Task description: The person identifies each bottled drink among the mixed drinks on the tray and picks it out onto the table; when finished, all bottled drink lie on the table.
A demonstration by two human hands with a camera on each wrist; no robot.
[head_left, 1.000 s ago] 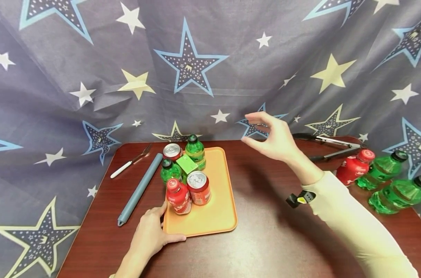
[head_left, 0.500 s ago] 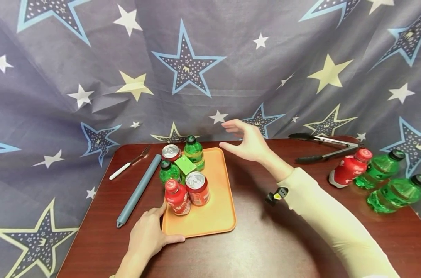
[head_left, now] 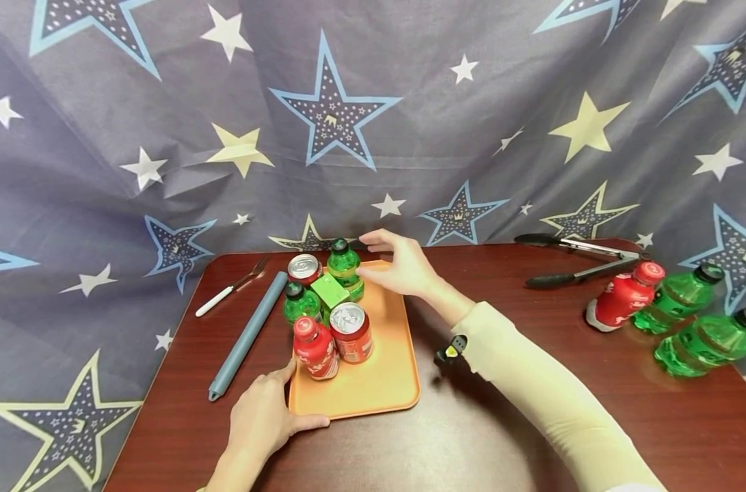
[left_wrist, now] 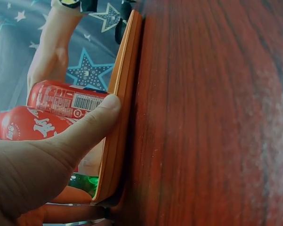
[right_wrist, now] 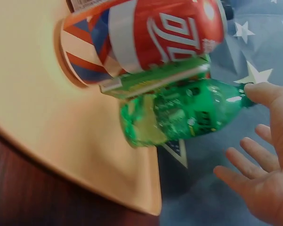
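My left hand [head_left: 258, 417] holds the near left corner of an orange tray [head_left: 385, 389], thumb on the front rim and fingers along the left side. My right hand [head_left: 406, 266] reaches over the tray's far part, fingers spread around the far green bottle [head_left: 346, 273]. In the right wrist view the thumb is at that bottle's black cap, and the other fingers stand apart from it. Packed together on the tray's left half are a red bottle [head_left: 316, 352], a cola can [head_left: 351, 338], a green box [head_left: 330, 292], another green bottle [head_left: 301, 304] and another red can [head_left: 304, 268].
Left of the tray lie a grey-blue rod [head_left: 247, 336] and a white-handled fork [head_left: 225, 294]. Black-gripped tongs [head_left: 584, 256] lie at the back right. A red bottle [head_left: 625, 297] and two green bottles [head_left: 680, 301] are at the right. A starry cloth [head_left: 409, 137] hangs behind the table.
My right hand has moved left and down from over the table's back to the far green bottle. The left hand stays at the tray corner; the tray's things have not moved.
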